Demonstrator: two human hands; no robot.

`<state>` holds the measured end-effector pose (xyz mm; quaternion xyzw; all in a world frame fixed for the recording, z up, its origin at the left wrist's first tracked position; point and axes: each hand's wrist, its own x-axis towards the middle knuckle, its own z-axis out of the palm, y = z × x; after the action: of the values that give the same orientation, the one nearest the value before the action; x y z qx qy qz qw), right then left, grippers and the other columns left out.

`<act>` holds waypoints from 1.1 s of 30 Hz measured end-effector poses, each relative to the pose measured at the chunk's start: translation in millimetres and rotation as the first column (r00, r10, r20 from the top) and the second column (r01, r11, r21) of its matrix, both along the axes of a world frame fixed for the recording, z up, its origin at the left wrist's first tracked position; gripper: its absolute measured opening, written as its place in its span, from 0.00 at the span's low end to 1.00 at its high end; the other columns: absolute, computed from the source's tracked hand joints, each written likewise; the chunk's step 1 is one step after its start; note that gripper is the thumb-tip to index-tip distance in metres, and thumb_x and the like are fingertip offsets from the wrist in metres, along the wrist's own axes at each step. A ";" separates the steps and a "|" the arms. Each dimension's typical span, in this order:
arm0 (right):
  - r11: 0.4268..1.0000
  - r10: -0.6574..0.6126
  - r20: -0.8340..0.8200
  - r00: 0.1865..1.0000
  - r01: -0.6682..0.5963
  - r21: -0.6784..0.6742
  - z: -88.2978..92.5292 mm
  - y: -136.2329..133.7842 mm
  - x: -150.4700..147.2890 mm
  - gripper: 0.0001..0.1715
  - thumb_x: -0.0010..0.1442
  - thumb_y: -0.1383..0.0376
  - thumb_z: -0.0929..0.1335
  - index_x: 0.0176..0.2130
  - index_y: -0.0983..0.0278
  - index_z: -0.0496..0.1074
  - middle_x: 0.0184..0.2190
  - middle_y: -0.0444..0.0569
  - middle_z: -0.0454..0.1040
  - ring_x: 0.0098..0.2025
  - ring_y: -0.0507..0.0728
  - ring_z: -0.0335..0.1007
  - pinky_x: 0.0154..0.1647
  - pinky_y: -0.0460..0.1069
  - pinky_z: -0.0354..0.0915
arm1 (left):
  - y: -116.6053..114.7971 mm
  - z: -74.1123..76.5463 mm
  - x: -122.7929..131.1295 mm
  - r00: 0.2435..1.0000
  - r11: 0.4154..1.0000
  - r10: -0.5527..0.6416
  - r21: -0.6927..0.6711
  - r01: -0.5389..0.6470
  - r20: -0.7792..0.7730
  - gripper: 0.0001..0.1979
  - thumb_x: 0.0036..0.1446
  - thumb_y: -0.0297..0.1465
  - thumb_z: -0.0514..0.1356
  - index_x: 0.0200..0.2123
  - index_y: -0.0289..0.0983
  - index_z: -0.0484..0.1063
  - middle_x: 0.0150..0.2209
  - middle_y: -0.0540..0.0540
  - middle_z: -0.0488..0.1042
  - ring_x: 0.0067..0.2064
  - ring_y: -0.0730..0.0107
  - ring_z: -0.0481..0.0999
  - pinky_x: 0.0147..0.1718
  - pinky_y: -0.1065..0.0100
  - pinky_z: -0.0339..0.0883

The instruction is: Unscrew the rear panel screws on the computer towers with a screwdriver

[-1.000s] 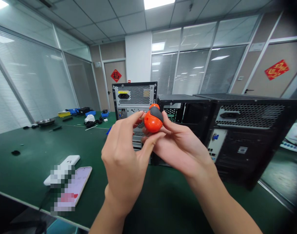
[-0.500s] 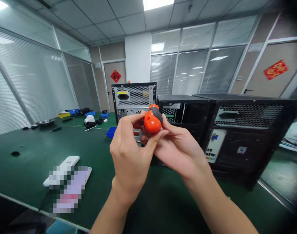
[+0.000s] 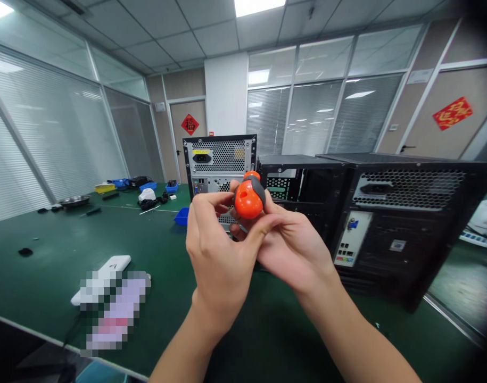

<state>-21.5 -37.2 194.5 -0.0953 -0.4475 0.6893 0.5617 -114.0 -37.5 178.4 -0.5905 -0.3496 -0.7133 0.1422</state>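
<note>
Both hands meet in front of the computer cases, around a glossy orange screwdriver handle [image 3: 248,201] with a dark grey grip band. Its rounded butt end, with a small hole, faces me; any shaft is hidden. My right hand [image 3: 295,247] closes on the handle from the right, palm partly up. From the left, my left hand [image 3: 221,255] curls its fingers around the handle's side, its thumb lying across toward the right hand's thumb. The fingertips behind the handle are partly hidden.
Behind the hands stand an upright computer case [image 3: 223,154], a second black case [image 3: 303,181] and a larger one [image 3: 398,223] at right. On the green table [image 3: 47,234] lie a white device [image 3: 115,263], a pixelated lilac phone-like item [image 3: 127,303], a blue bin [image 3: 182,216] and scattered small parts.
My left hand has shifted slightly right, its thumb reaching further across the right hand. The handle has turned a little and moved slightly left in the fingers.
</note>
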 end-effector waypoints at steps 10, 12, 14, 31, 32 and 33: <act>1.000 -0.012 -0.020 1.000 0.012 0.022 -3.2 1.1 -3.5 0.15 0.55 0.70 0.61 0.39 0.58 0.73 0.47 0.43 0.73 0.50 0.53 0.67 0.53 0.53 0.65 | 0.9 -1.2 -0.5 1.000 1.000 0.013 0.025 -0.013 -0.012 0.18 0.48 0.42 0.64 0.35 0.37 0.64 0.32 0.50 0.68 0.35 0.72 0.70 0.34 0.70 0.67; 1.000 -0.008 -0.022 1.000 0.009 0.027 -4.8 1.2 -2.9 0.15 0.56 0.68 0.61 0.40 0.58 0.73 0.46 0.43 0.72 0.50 0.54 0.67 0.52 0.53 0.65 | -0.8 -0.8 -0.7 0.999 0.999 0.021 0.027 -0.020 -0.034 0.16 0.48 0.40 0.64 0.34 0.37 0.64 0.31 0.50 0.68 0.34 0.72 0.69 0.34 0.70 0.66; 0.999 -0.013 -0.017 1.000 0.013 0.033 -6.6 1.4 -2.0 0.14 0.57 0.67 0.61 0.41 0.59 0.73 0.46 0.44 0.73 0.49 0.54 0.67 0.51 0.54 0.66 | -2.5 -0.2 -0.8 0.998 0.999 0.027 0.030 -0.026 -0.053 0.15 0.49 0.39 0.64 0.33 0.37 0.64 0.31 0.50 0.67 0.33 0.72 0.68 0.33 0.69 0.66; 1.000 -0.018 -0.071 0.997 0.019 0.016 -8.4 4.1 -2.1 0.13 0.57 0.66 0.62 0.40 0.59 0.73 0.42 0.45 0.74 0.46 0.54 0.68 0.51 0.54 0.63 | -5.3 0.8 -3.4 0.994 0.998 0.035 0.049 -0.030 -0.107 0.11 0.50 0.33 0.64 0.36 0.37 0.66 0.34 0.48 0.69 0.37 0.70 0.70 0.37 0.67 0.68; 1.000 -0.015 -0.075 0.997 0.015 0.004 -8.3 4.2 -1.7 0.12 0.57 0.66 0.62 0.39 0.60 0.73 0.42 0.45 0.74 0.46 0.54 0.68 0.51 0.54 0.62 | -5.7 0.9 -3.7 0.993 0.998 0.037 0.050 -0.031 -0.112 0.11 0.50 0.32 0.64 0.36 0.38 0.66 0.34 0.48 0.69 0.37 0.70 0.70 0.37 0.67 0.68; 1.000 -0.010 -0.074 0.997 0.009 -0.011 -8.0 4.1 -1.3 0.12 0.57 0.65 0.62 0.39 0.60 0.73 0.41 0.45 0.74 0.45 0.54 0.68 0.51 0.54 0.62 | -6.0 1.1 -4.0 0.992 0.998 0.038 0.052 -0.032 -0.116 0.11 0.50 0.32 0.64 0.36 0.38 0.66 0.34 0.48 0.69 0.37 0.70 0.70 0.37 0.67 0.68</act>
<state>-22.8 -33.1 186.5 -0.0749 -0.4222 0.6921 0.5806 -118.0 -43.5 179.5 -0.6215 -0.3329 -0.6833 0.1898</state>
